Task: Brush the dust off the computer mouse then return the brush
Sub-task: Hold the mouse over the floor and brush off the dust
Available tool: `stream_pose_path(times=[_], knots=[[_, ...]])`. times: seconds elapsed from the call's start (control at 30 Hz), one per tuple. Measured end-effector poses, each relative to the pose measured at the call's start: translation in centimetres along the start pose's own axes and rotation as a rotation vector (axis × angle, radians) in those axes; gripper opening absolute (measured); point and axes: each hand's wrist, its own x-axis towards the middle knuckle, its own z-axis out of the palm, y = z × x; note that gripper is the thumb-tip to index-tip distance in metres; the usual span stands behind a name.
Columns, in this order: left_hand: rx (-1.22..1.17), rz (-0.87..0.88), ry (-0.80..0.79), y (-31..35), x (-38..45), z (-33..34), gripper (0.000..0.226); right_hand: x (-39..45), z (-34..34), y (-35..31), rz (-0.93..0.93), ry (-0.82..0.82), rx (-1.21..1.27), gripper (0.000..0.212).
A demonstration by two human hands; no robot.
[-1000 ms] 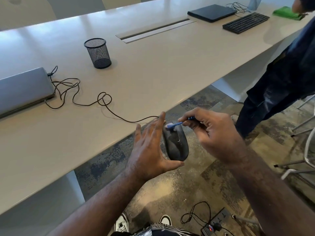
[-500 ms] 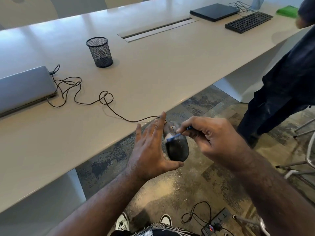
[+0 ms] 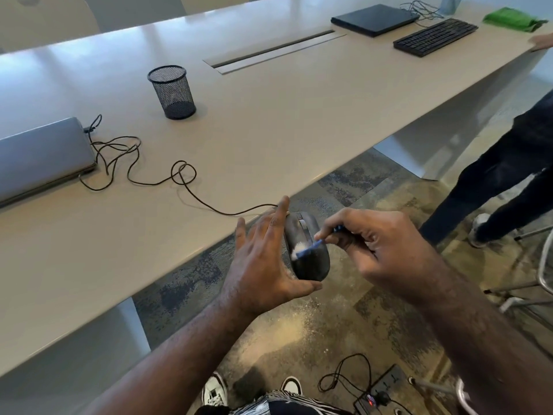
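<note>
A black wired computer mouse [image 3: 311,262] is held off the table's front edge, above the floor. My left hand [image 3: 263,265] grips it from the left side, thumb under its rear end, fingers stretched up. My right hand [image 3: 371,250] pinches a small blue-handled brush [image 3: 314,245] whose white bristles touch the middle of the mouse's top. The mouse cable [image 3: 179,178] runs in loops across the table to a closed grey laptop [image 3: 39,157].
A black mesh pen cup [image 3: 172,91] stands on the long white table [image 3: 269,115]. A dark laptop [image 3: 374,19], black keyboard [image 3: 435,37] and green cloth [image 3: 511,19] lie far right. Another person [image 3: 508,163] stands at right. A power strip [image 3: 377,393] lies on the floor.
The brush head has moved from the mouse's front end down toward the middle of its top. My left hand keeps the mouse in the same place. The other person has shifted right.
</note>
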Motion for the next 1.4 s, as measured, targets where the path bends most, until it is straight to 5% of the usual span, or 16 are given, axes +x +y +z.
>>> stream_pose_path(times=[0.1,0.3,0.53,0.73,0.97,1.2,1.4], knots=[[-0.003,-0.014,0.013,-0.3,0.1,-0.1,0.141,-0.5,-0.5,0.0,-0.017,-0.042,0.012,0.024],[-0.036,-0.016,0.022,-0.2,0.3,-0.2,0.140,-0.8,-1.2,0.9,0.033,0.207,0.030,0.022],[-0.081,-0.038,0.053,-0.6,0.5,-0.4,0.140,-1.8,-0.9,1.4,0.015,0.133,0.034,0.020],[-0.092,-0.032,0.055,-0.4,0.5,-0.3,0.139,-1.7,-0.6,1.6,0.012,0.310,0.078,0.015],[-0.107,-0.071,0.064,-1.0,0.5,-0.4,0.140,-2.2,0.0,1.8,0.008,0.182,0.112,0.015],[-0.110,-0.069,0.063,-0.6,0.3,-0.1,0.139,-2.4,1.3,0.6,0.227,0.298,0.393,0.006],[-0.107,-0.070,0.079,-0.5,0.4,-0.2,0.141,-2.4,2.1,0.7,0.404,0.370,0.366,0.014]])
